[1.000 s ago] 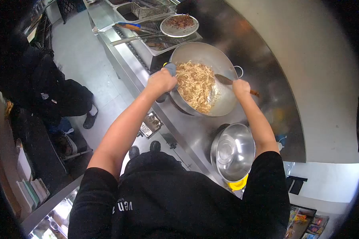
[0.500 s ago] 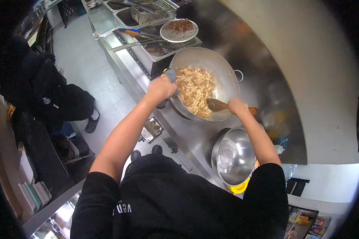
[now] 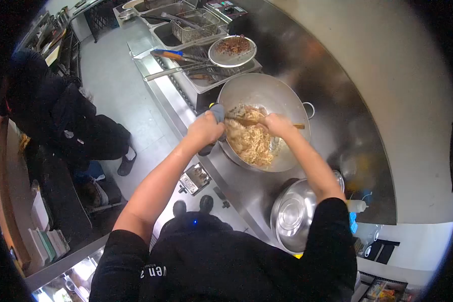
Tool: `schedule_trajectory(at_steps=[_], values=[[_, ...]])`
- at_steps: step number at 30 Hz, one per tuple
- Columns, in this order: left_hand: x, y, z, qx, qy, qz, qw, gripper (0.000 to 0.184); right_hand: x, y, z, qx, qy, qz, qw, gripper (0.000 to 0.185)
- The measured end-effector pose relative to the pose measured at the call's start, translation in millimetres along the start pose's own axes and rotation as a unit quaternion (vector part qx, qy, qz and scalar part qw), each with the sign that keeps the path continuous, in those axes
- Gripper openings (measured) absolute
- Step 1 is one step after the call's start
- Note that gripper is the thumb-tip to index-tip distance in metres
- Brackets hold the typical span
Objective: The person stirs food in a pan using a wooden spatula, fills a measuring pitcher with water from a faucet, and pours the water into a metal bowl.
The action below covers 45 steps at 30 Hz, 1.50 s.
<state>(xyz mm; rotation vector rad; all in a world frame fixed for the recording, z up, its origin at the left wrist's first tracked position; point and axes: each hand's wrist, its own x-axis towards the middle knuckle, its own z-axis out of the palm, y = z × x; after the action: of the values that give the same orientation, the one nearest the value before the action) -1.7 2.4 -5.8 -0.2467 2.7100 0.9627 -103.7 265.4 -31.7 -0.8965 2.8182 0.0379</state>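
A large metal wok [image 3: 292, 108] holds a mass of pale, shredded, noodle-like food [image 3: 256, 146]. My left hand [image 3: 206, 128] is closed around a grey cloth [image 3: 218, 112] at the wok's left rim, where a handle would be covered. Over the wok, my right hand [image 3: 278, 125] grips a wooden spatula [image 3: 298, 126]; its blade reaches left into the food and is partly buried there. The food near the blade is blurred by motion. A loop handle [image 3: 310, 109] stands out from the wok's right side.
A strainer [image 3: 232, 51] with brown bits rests across a metal tray behind the wok. Metal bowls [image 3: 292, 214] stand by my right arm. A fryer basket [image 3: 196, 31] lies farther back. A person in dark clothes [image 3: 80, 121] is at the left, across the aisle.
My right hand has moved left and slightly up over the wok, pushing the spatula blade toward the left rim. The food has shifted. My left hand stays on the cloth.
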Motion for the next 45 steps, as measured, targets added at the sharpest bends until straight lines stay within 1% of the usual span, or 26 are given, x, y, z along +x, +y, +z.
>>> schedule_trajectory(at_steps=[2,3,5,6,8,9,10,11,13,15,17,19,20,22,23,25,26,27,29,33,35,37,39,40,41,45], values=[[-1,0,-1,0.002,-0.013,0.0,1.0,0.054,-22,-19,-36,-0.123,-0.111,-0.006,0.986,0.024],[0,0,-2,0.004,-0.019,0.003,1.0,0.054,-36,-29,-67,-0.124,-0.113,-0.005,0.986,0.024],[2,-4,3,0.003,-0.003,0.011,1.0,0.054,-64,-47,-118,-0.15,-0.064,0.022,0.986,0.016],[0,-2,0,0.007,-0.003,0.007,1.0,0.055,-76,-54,-119,-0.152,-0.068,0.025,0.986,0.016],[0,0,1,0.011,-0.007,0.012,1.0,0.055,-105,-74,-114,-0.125,-0.125,0.021,0.984,0.016],[2,-1,2,0.011,-0.01,0.011,1.0,0.056,-111,-77,-84,-0.153,-0.121,0.025,0.98,0.017],[5,-2,2,0.011,-0.011,0.01,1.0,0.056,-112,-86,-66,-0.173,-0.154,0.044,0.972,0.016],[5,-2,0,0.009,-0.014,0.015,1.0,0.056,-105,-78,-37,-0.175,-0.156,0.05,0.971,0.016],[4,2,-3,0.028,-0.036,0.002,0.999,0.057,-85,-53,12,-0.148,-0.075,0.057,0.984,0.016],[3,2,0,0.04,-0.025,-0.002,0.999,0.057,-57,-27,6,-0.15,-0.048,0.096,0.983,0.016],[4,2,-3,0.046,-0.033,0.008,0.998,0.057,-35,-6,-13,-0.196,-0.027,0.144,0.97,0.015],[1,4,-6,0.049,-0.031,-0.003,0.998,0.056,-31,9,-41,-0.229,0.065,0.095,0.967,0.017],[0,5,-7,0.048,-0.036,-0.006,0.998,0.055,-22,20,-44,-0.226,0.067,0.093,0.967,0.017],[1,4,-5,0.043,-0.032,0.002,0.999,0.055,-9,39,-46,-0.249,0.109,0.148,0.951,0.019],[1,2,-3,0.033,-0.028,0.011,0.999,0.054,-9,47,-31,-0.248,0.108,0.148,0.951,0.019],[-1,5,-4,0.033,-0.016,0.012,0.999,0.054,3,62,10,-0.248,0.071,0.111,0.96,0.018],[-3,4,-5,0.033,-0.007,0.014,0.999,0.054,-7,50,20,-0.241,0.026,0.098,0.965,0.017],[-5,2,-8,0.033,-0.009,0.012,0.999,0.054,-20,42,22,-0.241,0.025,0.097,0.965,0.017],[-5,3,-12,0.012,-0.02,0.017,1.0,0.055,-53,26,-3,-0.194,-0.037,0.075,0.977,0.018],[-2,0,-12,0.009,-0.031,0.026,0.999,0.056,-111,-32,-90,-0.183,-0.067,0.103,0.975,0.017],[-1,-4,-8,0.014,-0.027,0.051,0.998,0.057,-129,-65,-104,-0.183,-0.175,0.099,0.962,0.019],[0,-5,-8,0.015,-0.028,0.054,0.998,0.057,-134,-62,-61,-0.168,-0.167,0.057,0.97,0.019],[1,-5,-8,0.013,-0.032,0.054,0.998,0.058,-117,-46,-19,-0.195,-0.148,0.065,0.967,0.015],[2,-5,-7,0.013,-0.025,0.049,0.998,0.055,-101,-29,-2,-0.212,-0.098,0.06,0.97,0.016],[3,-4,-6,0.014,-0.018,0.045,0.999,0.053,-87,-14,5,-0.228,-0.046,0.056,0.971,0.017],[6,-4,-10,0.03,-0.057,0.037,0.997,0.054,-46,30,-22,-0.259,0.001,0.101,0.96,0.019]])
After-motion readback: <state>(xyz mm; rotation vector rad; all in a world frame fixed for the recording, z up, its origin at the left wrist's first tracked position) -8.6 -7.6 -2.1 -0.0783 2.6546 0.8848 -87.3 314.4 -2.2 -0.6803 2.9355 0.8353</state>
